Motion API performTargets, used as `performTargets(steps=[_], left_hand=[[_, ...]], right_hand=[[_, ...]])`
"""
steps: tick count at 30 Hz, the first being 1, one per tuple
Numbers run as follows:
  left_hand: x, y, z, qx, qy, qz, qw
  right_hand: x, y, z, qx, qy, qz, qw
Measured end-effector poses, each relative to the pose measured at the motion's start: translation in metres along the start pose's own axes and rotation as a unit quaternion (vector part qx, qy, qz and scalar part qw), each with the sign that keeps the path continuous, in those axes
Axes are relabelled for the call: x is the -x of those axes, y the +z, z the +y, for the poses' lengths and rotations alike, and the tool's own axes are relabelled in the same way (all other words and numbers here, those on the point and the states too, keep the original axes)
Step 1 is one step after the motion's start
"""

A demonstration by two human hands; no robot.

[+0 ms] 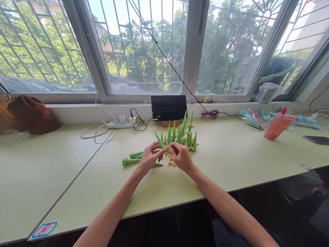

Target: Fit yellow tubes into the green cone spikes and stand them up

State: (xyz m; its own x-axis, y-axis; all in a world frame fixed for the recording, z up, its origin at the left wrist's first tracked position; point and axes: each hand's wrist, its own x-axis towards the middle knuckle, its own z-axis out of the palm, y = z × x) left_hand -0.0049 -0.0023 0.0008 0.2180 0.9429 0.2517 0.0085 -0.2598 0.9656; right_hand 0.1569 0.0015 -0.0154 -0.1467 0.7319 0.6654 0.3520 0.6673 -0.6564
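Note:
My left hand [149, 157] is closed around a green plastic spike [159, 140], whose pointed end tilts up and to the left. Pinched at the base of that spike, the fingers of my right hand [181, 157] hide whatever they grip. Right behind both hands stands a cluster of green spikes [179, 133], points up, several with yellow valves [191, 148] at their lower ends. Loose yellow valves [171, 163] lie on the table between my wrists. Beside my left hand, several more green spikes [131, 161] lie flat, partly covered by it.
Behind the cluster a dark tablet [169, 106] leans on the sill. A power strip [122, 124] with cables lies to its left. A red drink cup [280, 126], plastic packets [253, 119] and a phone [317, 139] are on the right; a brown bag [34, 115] sits far left.

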Motion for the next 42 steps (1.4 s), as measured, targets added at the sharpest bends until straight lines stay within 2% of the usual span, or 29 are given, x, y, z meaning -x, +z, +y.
performTargets(steps=[11,30,42], left_hand=[[0.0005,0.0007,0.0013,-0.001,0.003,-0.013,1.000],[-0.0005,0.0003,0.0036,-0.010,0.017,0.008,1.000],[0.0001,0.0001,0.0035,0.005,0.007,-0.017,1.000]], right_hand=[[0.0000,-0.0001,-0.0003,0.005,-0.005,-0.003,1.000],[0.0000,-0.0026,-0.0009,-0.010,0.011,0.015,1.000],[-0.0008,-0.0023,0.0002,-0.004,0.003,0.011,1.000]])
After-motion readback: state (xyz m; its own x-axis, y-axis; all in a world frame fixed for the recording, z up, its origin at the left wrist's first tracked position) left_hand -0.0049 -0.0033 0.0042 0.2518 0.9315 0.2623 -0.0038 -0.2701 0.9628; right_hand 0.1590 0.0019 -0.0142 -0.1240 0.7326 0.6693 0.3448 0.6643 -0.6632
